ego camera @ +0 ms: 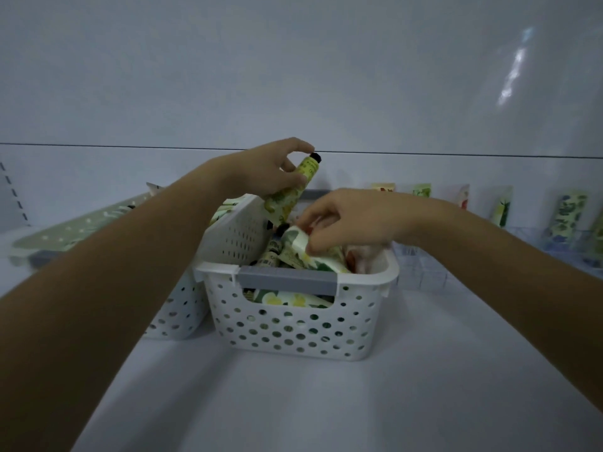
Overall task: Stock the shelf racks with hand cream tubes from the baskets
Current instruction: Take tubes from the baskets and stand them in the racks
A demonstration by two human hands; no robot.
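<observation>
A white perforated basket (293, 324) with a grey handle strip stands on the shelf in front of me, filled with several hand cream tubes. My left hand (264, 171) grips a yellow-green tube with a black cap (293, 187), held upright above the basket's far left corner. My right hand (346, 220) reaches into the basket and pinches the flat end of a white floral tube (301, 247) that lies on the pile. At the right stands a clear shelf rack (424, 269) with several tubes (567, 213) upright in it.
A second white perforated basket (179, 314) sits left of the first, mostly behind my left forearm. A green dotted tray-like piece (75, 233) lies at the far left. The white shelf back wall rises behind everything. Bare shelf surface lies in front of the basket.
</observation>
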